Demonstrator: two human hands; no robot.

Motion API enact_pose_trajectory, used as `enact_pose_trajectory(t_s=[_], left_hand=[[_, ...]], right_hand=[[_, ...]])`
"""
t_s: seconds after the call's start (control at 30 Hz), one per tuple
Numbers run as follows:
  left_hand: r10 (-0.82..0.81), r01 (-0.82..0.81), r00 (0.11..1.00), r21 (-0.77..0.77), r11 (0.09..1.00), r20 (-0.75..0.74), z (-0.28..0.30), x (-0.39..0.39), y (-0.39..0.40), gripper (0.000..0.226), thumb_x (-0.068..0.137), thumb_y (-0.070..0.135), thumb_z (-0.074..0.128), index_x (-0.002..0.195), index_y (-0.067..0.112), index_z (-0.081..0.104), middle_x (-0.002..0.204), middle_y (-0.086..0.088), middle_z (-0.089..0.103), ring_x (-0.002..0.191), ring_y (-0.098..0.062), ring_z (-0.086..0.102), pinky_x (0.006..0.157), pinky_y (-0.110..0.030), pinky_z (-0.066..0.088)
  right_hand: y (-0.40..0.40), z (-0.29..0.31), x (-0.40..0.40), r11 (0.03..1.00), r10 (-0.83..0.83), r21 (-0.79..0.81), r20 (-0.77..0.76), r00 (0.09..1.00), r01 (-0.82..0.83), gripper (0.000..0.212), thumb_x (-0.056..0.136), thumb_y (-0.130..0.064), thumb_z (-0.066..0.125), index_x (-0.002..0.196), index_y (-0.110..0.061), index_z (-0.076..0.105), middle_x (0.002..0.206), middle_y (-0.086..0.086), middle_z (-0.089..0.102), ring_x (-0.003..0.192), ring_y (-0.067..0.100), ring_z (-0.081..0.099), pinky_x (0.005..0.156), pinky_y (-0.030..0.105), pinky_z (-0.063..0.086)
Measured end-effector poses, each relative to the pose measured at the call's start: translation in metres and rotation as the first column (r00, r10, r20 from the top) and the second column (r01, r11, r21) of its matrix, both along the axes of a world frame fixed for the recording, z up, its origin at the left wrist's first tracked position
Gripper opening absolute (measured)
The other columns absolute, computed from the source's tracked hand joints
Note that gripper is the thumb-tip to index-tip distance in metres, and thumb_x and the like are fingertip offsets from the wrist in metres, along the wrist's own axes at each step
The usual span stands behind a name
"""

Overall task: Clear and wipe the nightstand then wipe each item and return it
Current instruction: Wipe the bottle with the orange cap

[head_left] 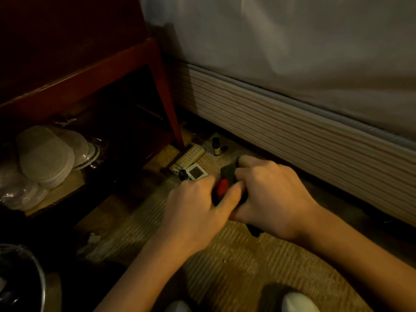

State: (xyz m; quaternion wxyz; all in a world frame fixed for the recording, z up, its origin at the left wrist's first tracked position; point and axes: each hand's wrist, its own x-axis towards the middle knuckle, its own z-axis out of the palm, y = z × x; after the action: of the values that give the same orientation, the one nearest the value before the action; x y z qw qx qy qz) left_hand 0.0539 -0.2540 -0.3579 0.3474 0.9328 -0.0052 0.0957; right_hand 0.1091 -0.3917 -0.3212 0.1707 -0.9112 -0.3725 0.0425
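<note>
Both hands meet low over the woven mat.
The left hand curls its fingers round a small red item; the right hand, knuckles up, grips a dark cloth against it, forearms converging from below.

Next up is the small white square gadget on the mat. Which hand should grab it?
Left, probably. The left hand lies right beside the white gadget, only holding the red item. The right hand is farther off and grips the dark cloth.
</note>
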Motion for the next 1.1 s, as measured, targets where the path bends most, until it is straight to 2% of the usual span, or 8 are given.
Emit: enact_pose_trajectory(t_s=[0.2, 0.47, 0.6, 0.67, 0.8, 0.93, 1.03, 1.1], left_hand=[[0.026, -0.030, 0.999, -0.158, 0.987, -0.028, -0.006, 0.005, -0.004, 0.046, 0.082, 0.073, 0.032, 0.072, 0.033, 0.054, 0.058, 0.008, 0.056, 0.054, -0.004, 0.055, 0.048, -0.015, 0.033], [0.106, -0.134, 0.988, -0.284, 0.949, -0.111, -0.010, 0.008, 0.003, 0.026, 0.092, 0.028, 0.051, 0.068, 0.026, 0.061, 0.056, 0.007, 0.056, 0.055, -0.003, 0.054, 0.047, -0.013, 0.036], [0.151, -0.216, 0.974, -0.478, 0.852, -0.171, -0.010, 0.008, 0.009, 0.028, 0.081, 0.045, 0.046, 0.079, 0.027, 0.068, 0.075, -0.004, 0.067, 0.071, -0.018, 0.064, 0.061, -0.034, 0.052], [0.135, -0.208, 0.974, -0.479, 0.853, -0.181, -0.010, 0.008, 0.009, 0.026, 0.079, 0.045, 0.043, 0.082, 0.030, 0.064, 0.073, -0.001, 0.066, 0.067, -0.018, 0.063, 0.058, -0.035, 0.050], [0.064, -0.145, 0.979, -0.437, 0.888, -0.194, -0.010, 0.008, 0.009, 0.028, 0.096, 0.032, 0.047, 0.075, 0.020, 0.063, 0.053, 0.010, 0.057, 0.048, -0.003, 0.051, 0.044, -0.018, 0.038], [-0.048, -0.027, 0.982, -0.388, 0.921, -0.183, -0.007, 0.013, 0.010, 0.021, 0.094, 0.031, 0.050, 0.089, 0.017, 0.065, 0.080, -0.001, 0.066, 0.078, -0.016, 0.063, 0.067, -0.035, 0.050], [-0.106, 0.041, 0.981, -0.361, 0.931, -0.161, -0.003, 0.016, 0.010, 0.033, 0.093, 0.042, 0.050, 0.083, 0.014, 0.065, 0.078, -0.006, 0.065, 0.076, -0.020, 0.062, 0.067, -0.039, 0.049], [-0.104, 0.028, 0.978, -0.381, 0.924, -0.178, -0.002, 0.016, 0.008, 0.056, 0.088, 0.062, 0.043, 0.078, 0.011, 0.065, 0.074, -0.008, 0.064, 0.072, -0.019, 0.062, 0.066, -0.039, 0.049]], right_hand=[[-0.002, 0.002, 0.003, 0.999, 0.018, 0.042, -0.057, 0.998, -0.016, 0.031, 0.068, -0.057, 0.059, 0.060, -0.032, 0.041, 0.074, -0.011, 0.043, 0.061, 0.005, 0.045, 0.051, 0.017, 0.028], [-0.004, -0.026, 0.007, 0.979, -0.002, 0.193, -0.291, 0.957, 0.061, 0.040, 0.061, -0.064, 0.060, 0.090, -0.036, 0.057, 0.087, -0.012, 0.053, 0.085, 0.001, 0.051, 0.070, 0.027, 0.048], [-0.011, -0.031, 0.012, 0.909, 0.136, 0.348, -0.769, 0.625, 0.231, 0.036, 0.068, -0.046, 0.076, 0.095, -0.026, 0.063, 0.078, -0.007, 0.069, 0.074, 0.007, 0.067, 0.066, 0.026, 0.052], [-0.014, -0.036, 0.011, 0.873, 0.227, 0.408, -0.826, 0.516, 0.268, 0.034, 0.070, -0.035, 0.078, 0.095, -0.016, 0.065, 0.076, -0.005, 0.068, 0.073, 0.011, 0.066, 0.065, 0.023, 0.050], [-0.013, -0.039, 0.011, 0.855, 0.230, 0.418, -0.836, 0.499, 0.307, 0.026, 0.072, -0.028, 0.073, 0.093, -0.013, 0.068, 0.083, 0.004, 0.069, 0.079, 0.019, 0.066, 0.072, 0.029, 0.052], [-0.016, -0.038, 0.021, 0.902, 0.154, 0.335, -0.840, 0.520, 0.273, 0.026, 0.077, -0.031, 0.074, 0.095, -0.014, 0.069, 0.090, 0.008, 0.073, 0.086, 0.024, 0.070, 0.085, 0.043, 0.054], [-0.019, -0.033, 0.021, 0.945, 0.148, 0.259, -0.883, 0.446, 0.199, 0.055, 0.065, -0.061, 0.070, 0.104, -0.022, 0.070, 0.105, 0.001, 0.072, 0.101, 0.019, 0.066, 0.098, 0.044, 0.047], [-0.015, -0.036, 0.020, 0.955, 0.114, 0.199, -0.931, 0.347, 0.218, 0.051, 0.070, -0.063, 0.066, 0.104, -0.025, 0.071, 0.109, -0.005, 0.071, 0.106, 0.012, 0.064, 0.102, 0.038, 0.043]])
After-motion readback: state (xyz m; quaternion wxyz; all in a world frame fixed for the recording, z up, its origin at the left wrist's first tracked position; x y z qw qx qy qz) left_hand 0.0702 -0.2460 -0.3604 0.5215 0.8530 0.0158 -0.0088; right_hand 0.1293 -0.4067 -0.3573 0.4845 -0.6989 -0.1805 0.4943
